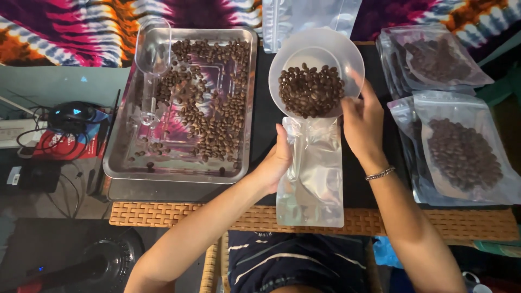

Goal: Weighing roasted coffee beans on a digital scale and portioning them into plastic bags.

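Observation:
My right hand [364, 118] holds the rim of a translucent plastic bowl [325, 46] tilted over a clear zip pouch [315, 179]. The bowl carries a heap of roasted coffee beans [311, 90] at its lower lip, right above the pouch's mouth. My left hand [278, 160] grips the pouch's upper left edge and holds it upright. The pouch looks almost empty and stands on the dark mat near the woven table edge.
A steel tray [116, 163] with scattered beans and a clear plastic scoop [150, 59] lies to the left. Filled bean pouches [461, 154] are stacked at the right. Empty pouches [304, 13] lie behind. Cables and a computer mouse [73, 113] sit far left.

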